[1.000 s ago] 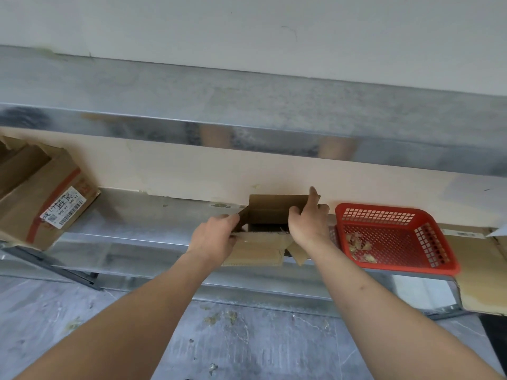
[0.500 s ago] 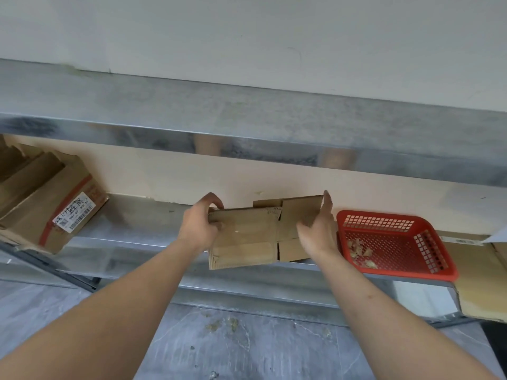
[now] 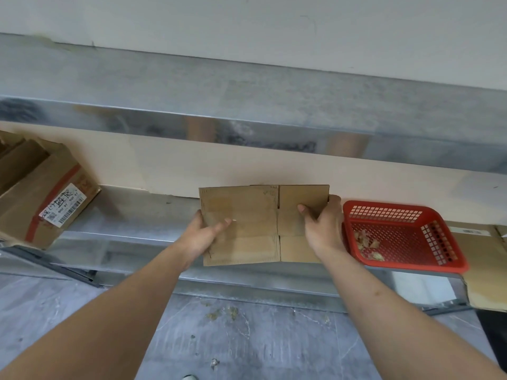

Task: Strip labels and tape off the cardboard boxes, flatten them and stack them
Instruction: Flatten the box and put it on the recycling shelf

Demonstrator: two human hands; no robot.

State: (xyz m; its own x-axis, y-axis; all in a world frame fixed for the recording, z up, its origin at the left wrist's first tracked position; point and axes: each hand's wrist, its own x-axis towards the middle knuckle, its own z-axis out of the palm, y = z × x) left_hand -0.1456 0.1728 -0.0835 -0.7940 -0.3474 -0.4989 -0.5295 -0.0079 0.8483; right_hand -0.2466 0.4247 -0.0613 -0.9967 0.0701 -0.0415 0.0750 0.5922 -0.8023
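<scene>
While I hold the flattened box (image 3: 247, 223) upright over the metal shelf (image 3: 131, 223), my left hand (image 3: 201, 237) grips its left edge, thumb across the front, and my right hand (image 3: 322, 226) grips its right edge, beside the red basket (image 3: 403, 237).

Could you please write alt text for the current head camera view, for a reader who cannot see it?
Two bare hands hold a flattened cardboard box upright over a metal shelf, the left hand gripping its left edge and the right hand its right. A red basket of scraps sits to the right, a labelled taped box far left.
</scene>
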